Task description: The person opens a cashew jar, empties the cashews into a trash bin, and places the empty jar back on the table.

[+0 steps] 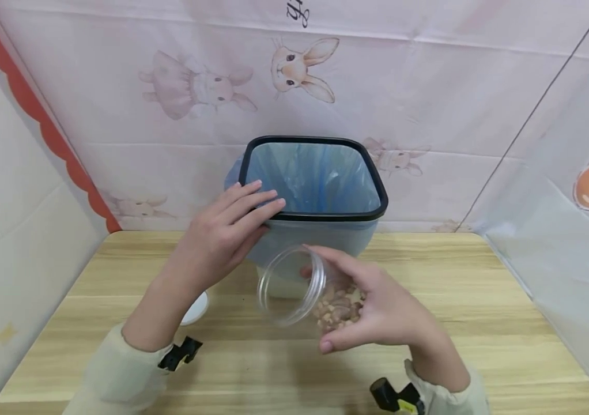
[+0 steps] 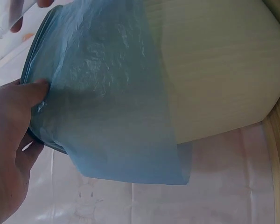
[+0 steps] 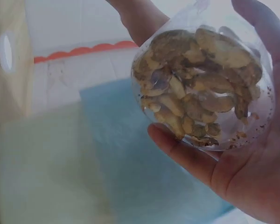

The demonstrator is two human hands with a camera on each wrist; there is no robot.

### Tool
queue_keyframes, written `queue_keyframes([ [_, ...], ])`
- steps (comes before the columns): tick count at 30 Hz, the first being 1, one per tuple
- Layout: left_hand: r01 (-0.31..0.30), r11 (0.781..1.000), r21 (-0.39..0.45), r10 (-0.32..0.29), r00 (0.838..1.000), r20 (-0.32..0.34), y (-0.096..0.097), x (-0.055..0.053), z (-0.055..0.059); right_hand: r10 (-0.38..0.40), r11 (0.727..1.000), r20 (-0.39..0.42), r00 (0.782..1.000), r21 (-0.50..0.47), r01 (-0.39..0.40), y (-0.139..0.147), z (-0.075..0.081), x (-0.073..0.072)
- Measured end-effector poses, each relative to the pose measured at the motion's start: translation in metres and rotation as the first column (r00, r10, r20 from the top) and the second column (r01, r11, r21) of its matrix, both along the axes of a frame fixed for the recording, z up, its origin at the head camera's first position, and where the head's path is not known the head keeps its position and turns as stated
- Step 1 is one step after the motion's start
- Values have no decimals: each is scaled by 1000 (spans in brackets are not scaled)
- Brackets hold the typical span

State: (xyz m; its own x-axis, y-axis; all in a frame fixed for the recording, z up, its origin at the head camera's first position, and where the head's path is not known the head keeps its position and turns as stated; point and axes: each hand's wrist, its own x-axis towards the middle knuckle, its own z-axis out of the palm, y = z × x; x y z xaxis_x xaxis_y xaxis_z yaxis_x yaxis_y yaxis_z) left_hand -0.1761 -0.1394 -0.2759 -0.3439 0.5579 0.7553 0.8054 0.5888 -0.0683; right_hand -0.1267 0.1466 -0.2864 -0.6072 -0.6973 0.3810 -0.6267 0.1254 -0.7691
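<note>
A trash bin [image 1: 265, 282] with a black rim and a blue bag liner [image 1: 305, 178] stands at the back of the table. My left hand [image 1: 224, 225] grips its near left rim, fingers over the edge and thumb outside, as the left wrist view [image 2: 11, 121] shows. In front of the bin, my right hand [image 1: 377, 305] holds a clear plastic jar [image 1: 291, 288] tilted on its side, its uncovered mouth facing left. Brown, nut-like pieces [image 3: 191, 88], resembling peanuts or their shells, lie toward the jar's bottom.
A round white lid [image 1: 195, 308] lies on the wooden table [image 1: 460, 300], partly hidden by the left forearm. Behind the bin hangs a pink cloth [image 1: 118, 104] printed with rabbits. White sheets [image 1: 574, 248] border the sides.
</note>
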Motion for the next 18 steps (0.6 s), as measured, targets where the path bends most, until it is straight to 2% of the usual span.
queue_keyframes([
  [5, -6, 1000, 12, 6, 1000, 0, 1, 1, -2, -16, 1000, -40, 999, 16, 16, 18, 26, -6],
  [11, -1, 1000, 30, 2, 1000, -16, 2, 1, -2, -69, 996, -108, 992, 54, 75, 33, 55, -11],
  [18, 8, 999, 44, -7, 1000, -14, 2, 1, -3, -122, 984, -166, 979, 111, 142, 47, 72, -18],
])
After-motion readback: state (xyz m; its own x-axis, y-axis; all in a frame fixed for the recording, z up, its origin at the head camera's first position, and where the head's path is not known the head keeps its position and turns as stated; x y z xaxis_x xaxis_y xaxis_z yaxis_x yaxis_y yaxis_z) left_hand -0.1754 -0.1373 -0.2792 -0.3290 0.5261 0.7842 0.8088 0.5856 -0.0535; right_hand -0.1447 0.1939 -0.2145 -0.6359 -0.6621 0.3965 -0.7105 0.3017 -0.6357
